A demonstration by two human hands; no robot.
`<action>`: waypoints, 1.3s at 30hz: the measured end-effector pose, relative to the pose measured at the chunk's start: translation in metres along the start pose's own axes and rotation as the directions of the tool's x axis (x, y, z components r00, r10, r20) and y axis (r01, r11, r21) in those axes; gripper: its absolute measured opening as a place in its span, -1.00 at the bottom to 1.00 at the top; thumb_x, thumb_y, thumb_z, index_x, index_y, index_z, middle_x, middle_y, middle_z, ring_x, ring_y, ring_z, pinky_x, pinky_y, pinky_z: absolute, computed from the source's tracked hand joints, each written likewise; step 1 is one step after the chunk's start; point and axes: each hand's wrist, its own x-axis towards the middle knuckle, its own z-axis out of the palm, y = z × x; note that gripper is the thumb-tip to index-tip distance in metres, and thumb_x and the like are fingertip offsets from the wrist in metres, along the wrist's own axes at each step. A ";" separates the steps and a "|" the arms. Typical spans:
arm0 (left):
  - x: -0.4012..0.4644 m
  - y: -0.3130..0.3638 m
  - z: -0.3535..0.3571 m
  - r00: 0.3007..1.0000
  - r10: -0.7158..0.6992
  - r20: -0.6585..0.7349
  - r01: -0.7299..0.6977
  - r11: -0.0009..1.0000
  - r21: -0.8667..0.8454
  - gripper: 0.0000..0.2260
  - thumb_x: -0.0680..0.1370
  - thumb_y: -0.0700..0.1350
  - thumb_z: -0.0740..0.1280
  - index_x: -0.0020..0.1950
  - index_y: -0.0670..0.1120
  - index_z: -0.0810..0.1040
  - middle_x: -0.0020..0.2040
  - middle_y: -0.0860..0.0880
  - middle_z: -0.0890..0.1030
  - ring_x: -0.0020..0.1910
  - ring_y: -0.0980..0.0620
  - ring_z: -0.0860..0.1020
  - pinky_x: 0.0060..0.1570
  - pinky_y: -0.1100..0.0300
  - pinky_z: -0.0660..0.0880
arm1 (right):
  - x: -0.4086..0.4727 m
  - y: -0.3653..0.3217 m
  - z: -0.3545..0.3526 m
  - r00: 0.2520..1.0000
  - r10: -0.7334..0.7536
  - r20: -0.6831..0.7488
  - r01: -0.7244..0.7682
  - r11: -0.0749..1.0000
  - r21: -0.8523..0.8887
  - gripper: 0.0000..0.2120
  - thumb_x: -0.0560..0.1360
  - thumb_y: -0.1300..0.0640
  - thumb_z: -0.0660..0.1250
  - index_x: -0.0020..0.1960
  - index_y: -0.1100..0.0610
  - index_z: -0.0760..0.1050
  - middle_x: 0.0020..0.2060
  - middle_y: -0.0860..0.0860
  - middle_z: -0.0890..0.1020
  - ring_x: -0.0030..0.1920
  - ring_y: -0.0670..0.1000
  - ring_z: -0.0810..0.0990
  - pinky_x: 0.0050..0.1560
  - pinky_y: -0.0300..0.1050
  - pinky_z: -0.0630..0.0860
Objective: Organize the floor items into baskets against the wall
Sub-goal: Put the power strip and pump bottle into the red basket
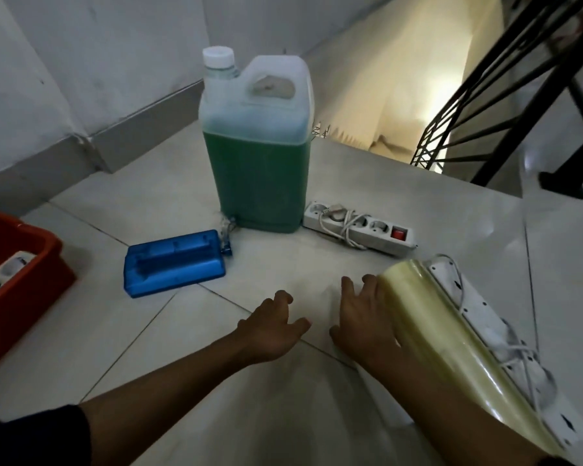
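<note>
A red basket (31,264) sits at the left edge with white items inside. On the tiled floor lie a flat blue plastic case (175,262), a big jerrycan of green liquid (256,169) and a white power strip (360,232) with a red switch. A pale yellow roll of plastic film (451,338) lies at the right, on top of a second white power strip (492,327). My right hand (360,324) rests flat against the roll's left side, fingers spread. My left hand (273,331) hovers over the floor, fingers loosely curled, holding nothing.
A grey skirting and white wall (81,95) run along the left and back. Behind the jerrycan the floor ends at a stairwell (394,105) going down. A black metal railing (502,95) stands at the upper right.
</note>
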 end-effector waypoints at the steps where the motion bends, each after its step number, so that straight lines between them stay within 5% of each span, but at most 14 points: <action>1: -0.001 -0.002 0.001 1.000 -0.006 0.010 0.006 1.000 -0.006 -0.45 0.56 0.19 0.16 0.47 -0.01 0.16 0.44 -0.11 0.35 0.36 -0.08 0.40 0.36 -0.02 0.36 | -0.001 0.002 0.000 1.000 -0.014 -0.012 0.014 1.000 -0.019 -0.41 0.39 0.03 0.37 0.33 0.18 0.26 0.27 0.23 0.29 0.27 0.21 0.30 0.18 -0.05 0.32; 7: -0.004 -0.010 -0.002 0.998 -0.038 0.041 0.041 0.995 -0.095 -0.48 0.57 0.16 0.17 0.45 -0.03 0.21 0.38 -0.11 0.43 0.27 -0.04 0.45 0.06 0.22 0.34 | -0.013 0.013 0.005 0.999 -0.041 -0.015 0.038 0.986 -0.162 -0.43 0.35 -0.18 0.33 0.21 0.17 0.41 0.18 0.22 0.41 0.16 0.19 0.40 0.03 -0.02 0.36; 12: -0.008 -0.016 -0.005 0.995 -0.062 0.076 0.072 0.988 -0.134 -0.50 0.56 0.12 0.22 0.44 -0.03 0.23 0.38 -0.09 0.44 0.17 0.02 0.44 0.07 0.22 0.36 | -0.013 0.003 0.004 0.994 -0.040 0.102 0.046 0.997 -0.058 -0.42 0.42 0.03 0.36 0.37 0.05 0.22 0.13 0.19 0.48 0.09 0.16 0.51 -0.09 -0.06 0.50; 17: -0.020 -0.026 -0.017 0.988 -0.112 0.110 0.135 0.964 -0.230 -0.44 0.52 0.15 0.28 0.45 -0.01 0.23 0.40 -0.06 0.41 0.21 0.03 0.43 0.13 0.21 0.39 | 0.010 -0.040 -0.022 0.988 -0.082 0.129 0.045 0.962 0.268 -0.16 0.27 -0.16 0.49 0.44 -0.07 0.19 0.22 0.12 0.53 0.18 0.16 0.53 0.07 -0.02 0.50; 20: -0.031 -0.032 -0.028 0.977 -0.158 0.141 0.200 0.908 -0.369 -0.28 0.44 0.21 0.36 0.49 0.03 0.14 0.45 -0.02 0.35 0.35 -0.03 0.39 0.27 0.07 0.39 | 0.019 -0.080 -0.042 0.986 -0.135 0.099 0.072 0.876 0.477 -0.19 0.28 -0.14 0.52 0.42 -0.03 0.24 0.28 0.04 0.52 0.23 0.11 0.51 0.12 -0.05 0.47; 25: -0.055 -0.054 -0.055 0.972 -0.194 -0.134 0.091 0.834 -0.545 -0.15 0.38 0.13 0.46 0.50 0.05 0.00 0.42 0.00 0.32 0.36 -0.04 0.37 0.24 0.03 0.46 | 0.022 -0.155 -0.059 0.977 -0.208 0.039 0.131 0.740 0.660 -0.27 0.31 -0.18 0.49 0.38 -0.03 0.30 0.27 0.01 0.52 0.19 0.10 0.52 0.05 -0.08 0.42; 30: -0.084 -0.115 -0.094 0.858 -0.252 -0.447 -0.012 0.861 -0.509 -0.21 0.37 0.04 0.50 0.45 -0.02 0.11 0.34 -0.01 0.41 0.27 -0.01 0.44 0.10 0.16 0.52 | 0.012 -0.234 -0.065 0.940 -0.340 -0.006 0.221 0.597 0.772 -0.37 0.42 -0.16 0.39 0.40 0.01 0.29 0.27 0.05 0.50 0.17 0.12 0.51 0.10 0.00 0.52; 34: -0.114 -0.166 -0.142 0.660 -0.240 -0.712 0.006 0.949 -0.314 -0.23 0.30 0.04 0.54 0.42 -0.02 0.25 0.34 -0.01 0.44 0.27 -0.02 0.44 0.02 0.22 0.40 | 0.002 -0.281 -0.069 0.888 -0.441 0.132 0.012 0.308 0.951 -0.41 0.49 -0.14 0.31 0.45 -0.06 0.21 0.30 0.07 0.46 0.10 0.11 0.56 0.10 0.09 0.56; 39: -0.141 -0.242 -0.193 0.412 -0.314 -0.855 0.260 0.940 -0.220 -0.16 0.25 0.05 0.54 0.46 0.05 0.24 0.22 -0.11 0.44 0.21 -0.14 0.45 0.07 0.12 0.42 | -0.007 -0.308 -0.045 0.831 -0.506 0.232 -0.072 0.317 0.946 -0.48 0.49 -0.09 0.33 0.40 -0.07 0.29 0.20 0.10 0.49 -0.01 0.08 0.61 0.04 0.03 0.58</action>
